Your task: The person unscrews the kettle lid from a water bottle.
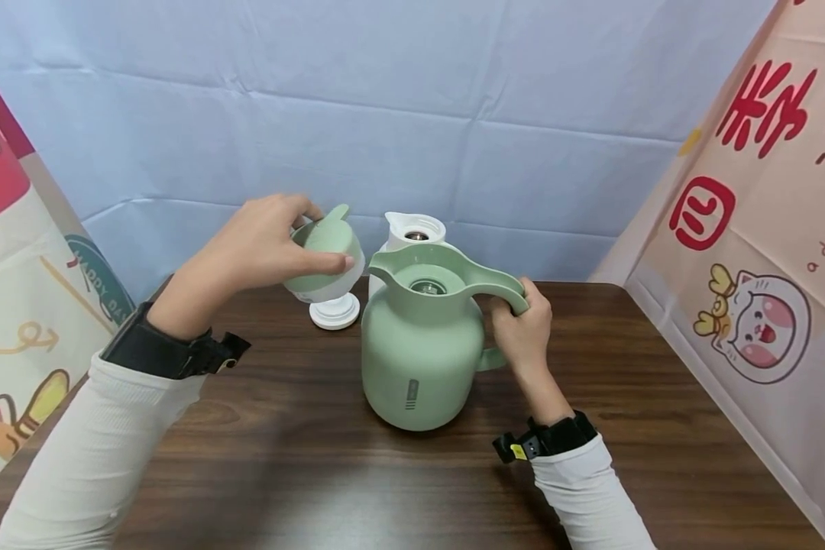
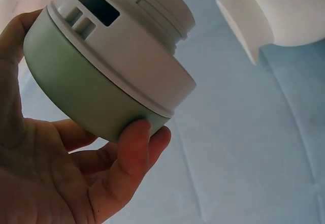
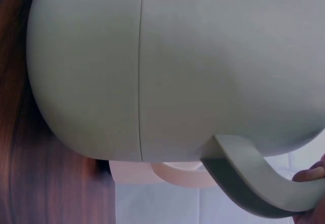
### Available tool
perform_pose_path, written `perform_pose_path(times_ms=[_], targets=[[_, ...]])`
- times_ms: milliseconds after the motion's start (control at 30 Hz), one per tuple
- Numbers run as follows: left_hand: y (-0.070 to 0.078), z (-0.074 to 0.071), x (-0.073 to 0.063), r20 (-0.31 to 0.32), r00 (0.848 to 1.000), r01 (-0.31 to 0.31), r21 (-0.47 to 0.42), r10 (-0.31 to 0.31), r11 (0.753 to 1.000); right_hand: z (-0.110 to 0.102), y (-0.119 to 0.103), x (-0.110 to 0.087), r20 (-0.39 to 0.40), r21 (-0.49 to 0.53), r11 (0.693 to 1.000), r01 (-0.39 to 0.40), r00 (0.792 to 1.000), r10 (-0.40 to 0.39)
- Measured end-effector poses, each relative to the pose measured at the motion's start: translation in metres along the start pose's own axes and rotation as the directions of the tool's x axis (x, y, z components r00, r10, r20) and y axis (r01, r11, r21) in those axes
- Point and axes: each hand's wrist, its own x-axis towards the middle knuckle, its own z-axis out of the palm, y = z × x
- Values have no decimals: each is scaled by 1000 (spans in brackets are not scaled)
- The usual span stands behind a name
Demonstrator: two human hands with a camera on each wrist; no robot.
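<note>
My left hand (image 1: 257, 241) pinches a green-and-white stopper lid (image 1: 326, 248) between thumb and fingers, raised over the table left of the jug. In the left wrist view the lid (image 2: 96, 76) is tilted, showing its white threaded plug and slotted side. My right hand (image 1: 525, 321) grips the handle (image 1: 502, 294) of a green thermos jug (image 1: 422, 351) near its top. The jug stands upright on the table, its mouth uncovered and its spout to the left. The right wrist view shows the jug's body (image 3: 167, 71) close up, with the lower handle at the bottom right.
Partly hidden behind the green jug is a white jug (image 1: 393, 229), its mouth uncovered. A round white lid (image 1: 334, 313) lies beside it on the dark wooden table (image 1: 282, 458). Pale blue cloth (image 1: 357, 99) hangs at the back; printed sheets (image 1: 756, 305) flank the sides.
</note>
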Motion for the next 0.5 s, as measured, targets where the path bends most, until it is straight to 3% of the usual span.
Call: perform_pose_path(times_ms=[200, 500], targets=[[-17, 8, -3, 21, 999, 37, 23, -37, 999, 3, 32, 4, -9, -2, 1000, 2, 1000, -2], [-37, 23, -10, 103, 993, 63, 9, -63, 998, 4, 36, 2, -34, 20, 1000, -8, 999, 8]])
